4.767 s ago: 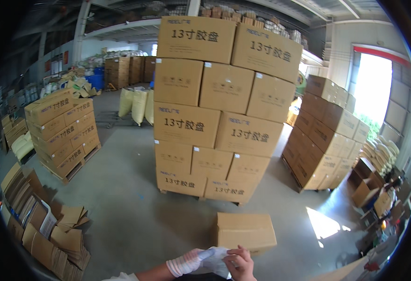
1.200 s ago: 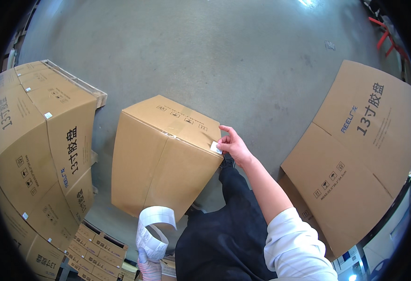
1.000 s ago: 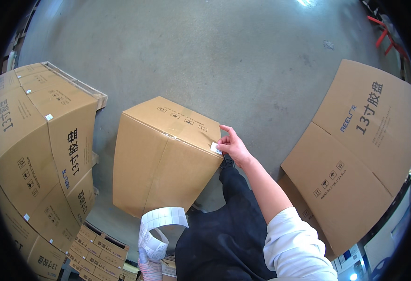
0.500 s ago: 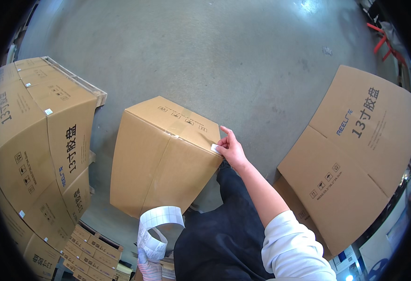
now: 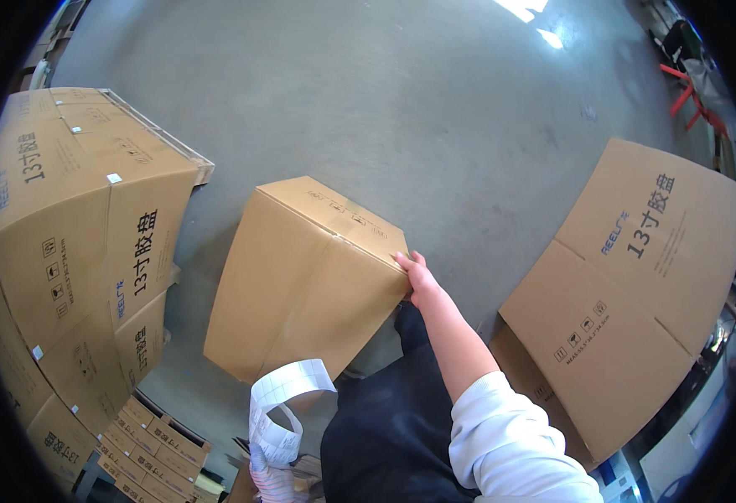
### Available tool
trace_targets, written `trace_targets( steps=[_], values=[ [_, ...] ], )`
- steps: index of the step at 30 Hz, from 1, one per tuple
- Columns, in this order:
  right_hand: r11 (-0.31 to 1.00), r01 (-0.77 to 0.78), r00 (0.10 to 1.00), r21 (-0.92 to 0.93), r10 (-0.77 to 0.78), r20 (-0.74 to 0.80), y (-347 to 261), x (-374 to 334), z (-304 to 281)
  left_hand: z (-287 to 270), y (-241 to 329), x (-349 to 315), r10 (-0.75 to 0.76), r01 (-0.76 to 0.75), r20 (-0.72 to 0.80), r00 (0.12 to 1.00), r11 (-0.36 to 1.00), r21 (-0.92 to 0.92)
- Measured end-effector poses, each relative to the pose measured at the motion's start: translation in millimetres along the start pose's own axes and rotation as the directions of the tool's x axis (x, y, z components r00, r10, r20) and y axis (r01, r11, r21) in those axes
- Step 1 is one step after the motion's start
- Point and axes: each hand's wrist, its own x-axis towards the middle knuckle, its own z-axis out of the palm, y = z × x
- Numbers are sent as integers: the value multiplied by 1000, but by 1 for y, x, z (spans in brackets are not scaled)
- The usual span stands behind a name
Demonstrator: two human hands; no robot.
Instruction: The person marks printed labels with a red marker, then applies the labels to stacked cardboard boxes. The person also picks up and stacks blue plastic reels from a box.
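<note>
"What does the left hand (image 5: 270, 482) have hold of?"

"A label roll (image 5: 273, 440). The gloved fingers are closed round it, near the lower edge, and a loose strip curls off rightward above the carton's near end."

"And the right hand (image 5: 418, 281)?"

"Bare, with fingers bent over the far right corner of the carton (image 5: 301, 289). They touch the edge; how firmly they grip cannot be told, nor whether a label lies beneath them."

"Which step is that?"

"Pressing or steadying at the corner, it seems. A next move there would call for a light, flat touch, with the strip (curly thing that it is) kept clear of the cardboard."

"How is the arm set?"

"The right forearm (image 5: 460, 339) reaches from near right toward the far left, sleeve (image 5: 510, 436) bunched round the elbow, wrist slightly bent. The left forearm is mostly out of sight."

"Where does the carton sit?"

"In the middle, between the carton stack (image 5: 146, 243) on the left, with small white labels (image 5: 115, 178) at its corners, and a large printed carton (image 5: 628, 243) on the right."
</note>
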Motion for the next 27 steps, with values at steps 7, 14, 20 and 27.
trace_targets(
  steps=[7,14,20,27],
  values=[
    [975,-124,914,186,186,-361,90,-21,-138,-26,-4,-20,122,-125,-40,992,987,-101],
    [943,274,934,-192,-308,-181,124,-185,-124,-112,10,-30,380,-379,22,925,925,-24],
    [516,833,505,-199,-563,655,219,-421,107,-250,-5,-96,661,-668,113,742,743,42],
    [-466,795,-388,388,100,916,378,-666,289,-398,21,-214,923,-886,-88,374,384,260]
  ],
)
